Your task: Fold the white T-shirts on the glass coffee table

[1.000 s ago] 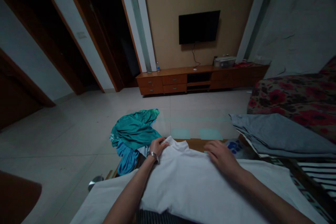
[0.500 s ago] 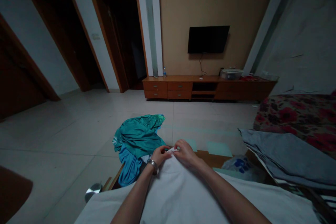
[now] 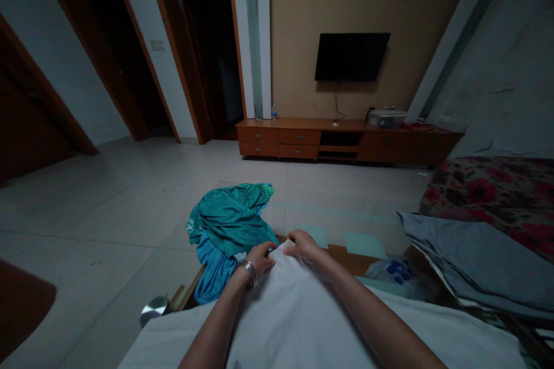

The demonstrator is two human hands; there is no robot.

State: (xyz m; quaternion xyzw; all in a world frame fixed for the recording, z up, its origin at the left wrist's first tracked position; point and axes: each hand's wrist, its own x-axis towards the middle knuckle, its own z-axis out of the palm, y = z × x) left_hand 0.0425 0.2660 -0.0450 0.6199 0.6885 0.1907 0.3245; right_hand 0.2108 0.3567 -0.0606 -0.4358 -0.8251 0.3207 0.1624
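A white cloth [image 3: 288,305] spreads over the near surface and rises to a narrow gathered edge between my hands; its exact kind I cannot make out. My left hand [image 3: 258,260], with silver bangles on its wrist, is closed at the left of that edge, thumb and fingers curled together on the fabric. On the other side my right hand [image 3: 305,247] pinches the edge between thumb and fingers. Just beyond my left hand lies a heap of clothes, a teal garment [image 3: 229,216] on top of a blue one [image 3: 214,268].
Grey folded fabric [image 3: 480,259] lies at the right, before a floral-covered seat [image 3: 489,190]. A plastic bag [image 3: 402,277] rests near the glass tabletop's right side. A round metal piece [image 3: 154,308] stands at the left edge. Far back is a low wooden cabinet [image 3: 298,124] under a television [image 3: 352,56].
My left hand has shifted slightly left, and the gap between my hands has widened a little. The cloth's edge is spread more. The camera view has tilted slightly down.
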